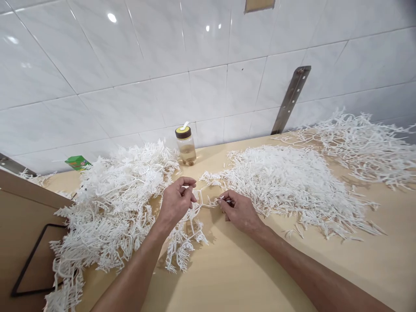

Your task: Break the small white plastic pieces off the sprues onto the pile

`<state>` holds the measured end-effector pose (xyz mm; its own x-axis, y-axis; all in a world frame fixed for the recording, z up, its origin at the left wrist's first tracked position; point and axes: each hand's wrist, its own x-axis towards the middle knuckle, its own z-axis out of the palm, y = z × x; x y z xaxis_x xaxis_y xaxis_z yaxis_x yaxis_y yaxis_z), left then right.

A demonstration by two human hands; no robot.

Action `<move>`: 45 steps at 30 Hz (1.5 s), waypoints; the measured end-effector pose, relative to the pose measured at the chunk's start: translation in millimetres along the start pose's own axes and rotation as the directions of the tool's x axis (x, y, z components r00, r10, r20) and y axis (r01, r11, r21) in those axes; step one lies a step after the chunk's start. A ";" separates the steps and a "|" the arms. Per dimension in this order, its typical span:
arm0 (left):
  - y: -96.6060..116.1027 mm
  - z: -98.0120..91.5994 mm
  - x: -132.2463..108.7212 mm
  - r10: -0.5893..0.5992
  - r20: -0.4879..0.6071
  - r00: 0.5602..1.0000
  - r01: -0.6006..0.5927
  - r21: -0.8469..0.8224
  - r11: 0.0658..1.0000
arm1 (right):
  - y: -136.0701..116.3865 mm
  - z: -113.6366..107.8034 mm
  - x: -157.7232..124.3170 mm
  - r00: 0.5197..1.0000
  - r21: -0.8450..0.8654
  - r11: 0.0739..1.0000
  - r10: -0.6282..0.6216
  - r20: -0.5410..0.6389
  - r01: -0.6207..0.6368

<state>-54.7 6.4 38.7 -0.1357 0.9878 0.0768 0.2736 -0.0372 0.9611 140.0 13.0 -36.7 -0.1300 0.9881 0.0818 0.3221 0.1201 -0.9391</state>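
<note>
A white branched plastic sprig (191, 216) stretches between my two hands above the table. My left hand (177, 199) is closed on its stem, with thumb and fingers curled together. At the tip of one of its side branches, my right hand (238, 210) pinches with thumb and forefinger. To the left lies a big tangled heap of similar white branched sprigs (120, 195). Just beyond my right hand spreads a pile of short, loose white pieces (282, 177). The part of the stem inside my left fingers is hidden.
A clear bottle (187, 149) with a dark and yellow lid stands near the tiled wall (208, 95). Bare branching stems (364, 147) lie at the far right. A green box (78, 162) sits behind the left heap. A metal bracket (290, 99) rises against the wall.
</note>
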 end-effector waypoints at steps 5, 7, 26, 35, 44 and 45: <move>3.6 -4.7 6.4 0.063 -0.045 0.997 -0.058 0.092 0.994 | 1.8 -0.4 0.5 1.000 0.035 0.999 0.015 0.012 -0.016; 4.3 -4.4 10.0 0.114 -0.030 0.993 -0.108 0.150 0.983 | 1.5 -0.9 0.1 1.000 0.047 0.999 0.011 0.017 -0.012; -12.4 40.5 53.2 0.055 0.258 0.965 -0.254 0.847 0.466 | -8.1 -2.2 -5.8 0.974 -0.060 0.974 -0.215 0.069 0.219; -11.9 31.4 48.0 0.198 0.220 0.955 -0.296 0.739 0.605 | -11.2 -8.5 -4.6 0.939 -0.079 0.944 -0.304 0.159 0.319; -5.5 22.0 25.5 0.296 0.112 0.949 -0.316 0.386 0.867 | -12.1 -29.7 11.5 0.987 0.145 0.988 0.022 0.162 -0.045; -4.2 20.7 24.0 0.286 0.114 0.951 -0.308 0.339 0.889 | -11.1 -30.0 13.2 0.990 0.185 0.981 0.035 0.136 -0.060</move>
<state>-39.4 33.4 31.0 0.0578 0.9463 0.3181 0.6080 -0.2861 0.7406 162.9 27.6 -15.2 -0.2448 0.9696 0.0032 0.1498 0.0411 -0.9879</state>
